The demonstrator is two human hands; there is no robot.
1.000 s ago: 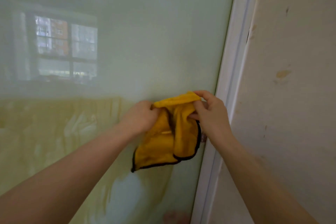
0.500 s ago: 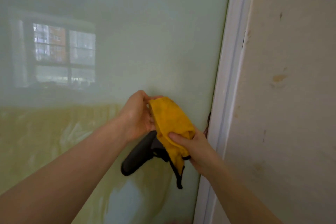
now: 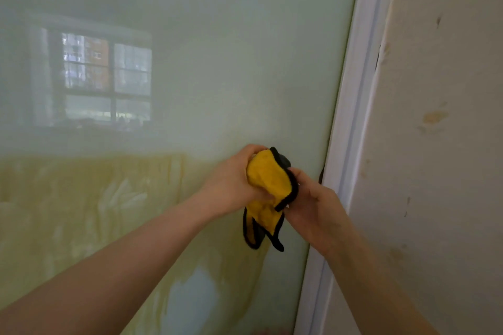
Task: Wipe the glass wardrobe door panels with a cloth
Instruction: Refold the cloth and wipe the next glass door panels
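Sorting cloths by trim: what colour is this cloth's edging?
Black edging on a yellow cloth, seen in the head view.

glass panel [image 3: 217, 76] open leftward, white frame [image 3: 351, 117] blocking right

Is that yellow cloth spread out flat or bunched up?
Bunched up: the yellow cloth is wadded between left hand and right hand, corners dangling.

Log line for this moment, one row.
phase: folding cloth | left hand: grips yellow cloth | right hand: holds cloth edge | glass panel: not being wiped
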